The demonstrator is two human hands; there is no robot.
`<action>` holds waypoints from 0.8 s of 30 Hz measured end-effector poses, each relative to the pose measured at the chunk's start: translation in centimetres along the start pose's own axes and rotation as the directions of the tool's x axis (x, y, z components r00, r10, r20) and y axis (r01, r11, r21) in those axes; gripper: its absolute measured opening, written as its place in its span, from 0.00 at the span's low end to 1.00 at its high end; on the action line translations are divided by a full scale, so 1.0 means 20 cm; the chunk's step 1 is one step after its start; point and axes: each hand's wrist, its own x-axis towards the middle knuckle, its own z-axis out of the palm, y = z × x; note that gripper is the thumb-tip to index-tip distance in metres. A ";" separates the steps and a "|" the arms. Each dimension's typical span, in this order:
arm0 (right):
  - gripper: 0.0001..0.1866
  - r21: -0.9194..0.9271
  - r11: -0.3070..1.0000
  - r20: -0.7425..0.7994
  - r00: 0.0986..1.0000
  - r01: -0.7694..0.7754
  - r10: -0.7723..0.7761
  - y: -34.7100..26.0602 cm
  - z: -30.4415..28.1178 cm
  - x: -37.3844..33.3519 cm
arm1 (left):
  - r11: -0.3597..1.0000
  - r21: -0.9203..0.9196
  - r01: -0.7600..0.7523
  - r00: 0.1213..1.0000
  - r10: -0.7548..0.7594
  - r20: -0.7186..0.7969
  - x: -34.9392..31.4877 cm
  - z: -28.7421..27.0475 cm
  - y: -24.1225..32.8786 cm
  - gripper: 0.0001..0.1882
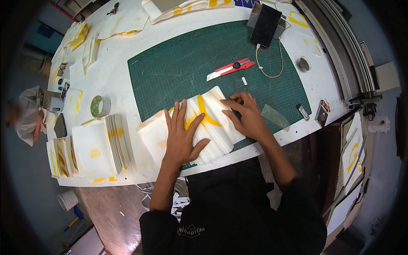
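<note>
Left hand [182, 138] flat and open on the paper stack [212, 123], stack on the green mat's [178, 63] near edge, right hand [245, 117] fingers spread, pressing its right side, red knife [231, 69] farther back on the mat.

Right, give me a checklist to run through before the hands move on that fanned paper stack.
1. Left hand flat on the fanned stack of white and yellow sheets: ok.
2. Right hand at the stack's right edge: ok.
3. Stack fully on the green cutting mat: not ok, its left end overhangs.
4. Red utility knife apart from both hands: ok.
5. Knife blade retracted: cannot tell.
</note>
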 end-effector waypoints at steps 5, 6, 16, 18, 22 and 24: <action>0.21 0.016 0.999 0.045 0.999 -0.031 0.030 0.04 -0.02 0.07 | 1.000 0.001 0.003 1.000 -0.003 0.002 0.00 0.01 -0.01 0.36; 0.21 -0.014 1.000 0.050 0.999 0.009 -0.009 0.05 -0.01 0.08 | 1.000 0.003 0.005 1.000 -0.005 0.003 0.00 0.01 -0.01 0.36; 0.18 -0.146 0.979 0.162 0.979 0.145 -0.121 0.15 -0.04 0.19 | 1.000 0.010 0.013 1.000 -0.013 0.015 -0.01 0.01 -0.01 0.36; 0.21 -0.162 0.978 0.198 0.975 0.134 -0.101 0.14 -0.05 0.19 | 1.000 0.016 0.015 1.000 -0.015 0.018 -0.01 0.01 -0.01 0.36; 0.26 -0.191 0.969 0.272 0.957 0.156 -0.100 0.11 -0.14 0.14 | 1.000 0.001 0.019 1.000 -0.019 0.019 0.00 0.00 0.00 0.36; 0.29 -0.207 0.967 0.279 0.957 0.146 -0.085 0.10 -0.15 0.11 | 1.000 -0.002 0.020 1.000 -0.020 0.018 0.01 0.00 0.00 0.35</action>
